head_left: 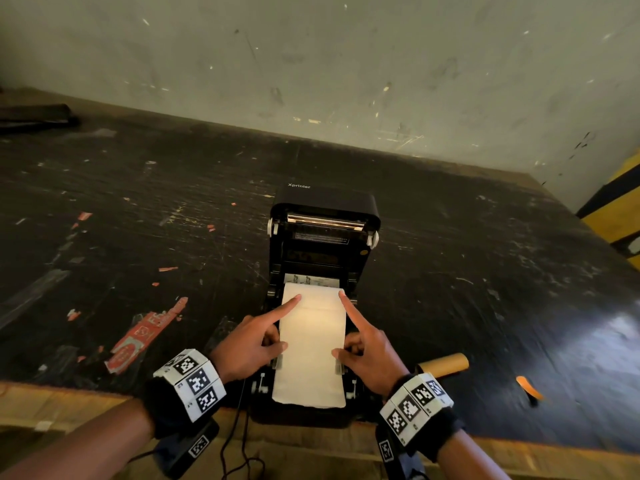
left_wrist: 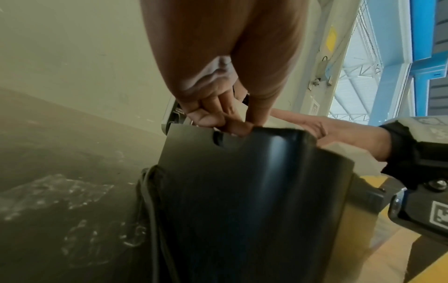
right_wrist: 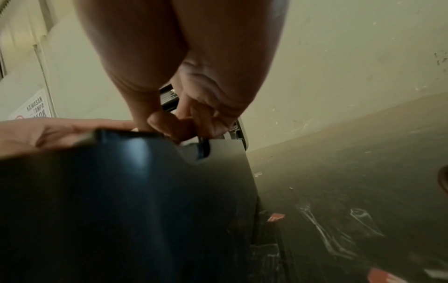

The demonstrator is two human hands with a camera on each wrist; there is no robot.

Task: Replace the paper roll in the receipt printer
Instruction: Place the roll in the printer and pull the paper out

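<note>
A black receipt printer (head_left: 325, 206) stands on the dark table with its lid swung up and back. A white paper strip (head_left: 311, 351) runs out of the open bay toward me, over the printer's front. My left hand (head_left: 277, 323) lays a straight index finger on the strip's far left corner, while thumb and curled fingers pinch its left edge. My right hand (head_left: 356, 327) mirrors this on the right edge. In the wrist views the left hand (left_wrist: 218, 114) and the right hand (right_wrist: 189, 122) curl down behind the printer's glossy casing (left_wrist: 242, 191). The roll itself is hidden.
An empty brown cardboard core (head_left: 445, 363) lies on the table just right of the printer, with an orange scrap (head_left: 528, 388) further right. Red tape scraps (head_left: 138, 337) stick to the table at the left. A black cable (head_left: 239, 427) hangs over the wooden front edge.
</note>
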